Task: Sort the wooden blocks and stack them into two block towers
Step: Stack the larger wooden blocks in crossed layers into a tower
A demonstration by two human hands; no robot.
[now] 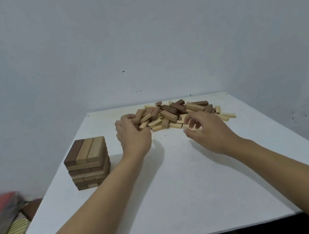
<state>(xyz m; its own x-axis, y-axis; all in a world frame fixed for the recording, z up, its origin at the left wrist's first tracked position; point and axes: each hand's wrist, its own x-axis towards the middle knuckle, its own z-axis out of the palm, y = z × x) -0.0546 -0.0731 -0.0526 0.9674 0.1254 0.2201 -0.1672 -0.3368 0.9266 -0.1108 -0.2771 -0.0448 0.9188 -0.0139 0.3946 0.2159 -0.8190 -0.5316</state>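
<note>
Reaching into the pile of loose blocks (178,114), I have both arms out because everything left to sort lies there, at the far middle of the bench (177,191). The pile mixes thick brown pieces with thin pale ones, so I work its near edge, where single blocks can be picked out without disturbing the heap.

My left grip (132,136) sits at the pile's near-left corner, fingers curled round the end of a brown block (138,116). Something dark also shows in the palm, though I cannot tell if it is a second piece. My right grip (207,128) hangs over the pile's near-right edge, above the thin pale blocks (175,125). Its fingers are half bent and the thumb stands apart. Whether they already pinch a piece is hidden under the hand.

To the near left of the pile, well apart from it, stands the one tower (87,163). It is built of thick blocks in crossed layers, and I judge it was set that far off so my reaching would not knock it. A second tower is not yet begun.

Beyond the pile rises a plain wall (141,41). Far to the pile's near left, off the bench, there is a blurred red object (0,207).
</note>
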